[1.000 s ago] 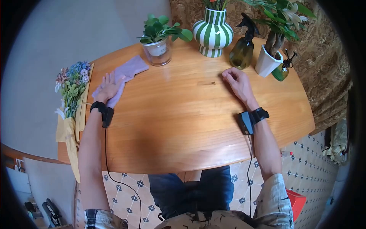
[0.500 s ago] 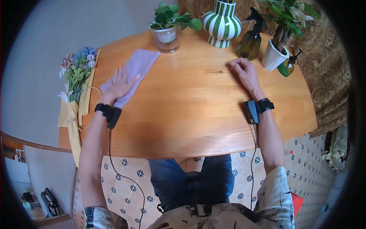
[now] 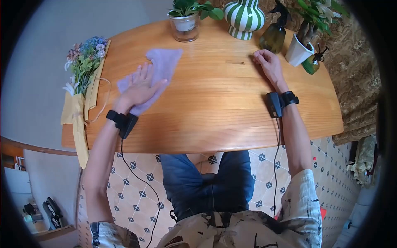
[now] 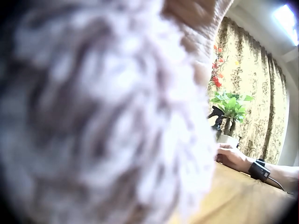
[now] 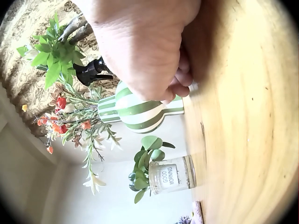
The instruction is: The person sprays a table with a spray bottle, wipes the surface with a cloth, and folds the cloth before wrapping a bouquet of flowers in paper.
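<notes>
A lilac cloth point(image 3: 167, 60) lies on the left part of the wooden table point(image 3: 206, 103). My left hand point(image 3: 140, 89) rests palm down on it with fingers stretched out, covering its middle. Close up in the left wrist view, the cloth's fluffy pile point(image 4: 107, 107) fills most of the picture. On the right side of the table lies my right hand point(image 3: 271, 68), its fingers loosely bent and nothing held. In the right wrist view the curled fingers point(image 5: 180, 84) rest at the tabletop. An amber spray bottle point(image 3: 273, 38) stands just beyond that hand.
A wrapped bouquet point(image 3: 84, 68) lies along the left edge, its ribbon point(image 3: 108, 97) trailing on the tabletop. At the back stand a potted plant in a clear glass point(image 3: 185, 31) and a green-striped vase point(image 3: 244, 18). A white pot point(image 3: 298, 51) and small green sprayer point(image 3: 311, 65) stand at the right.
My left hand has slid the cloth rightward, away from the bouquet, and the ribbon now shows more. The right hand stays at its place. The head view has tilted downward.
</notes>
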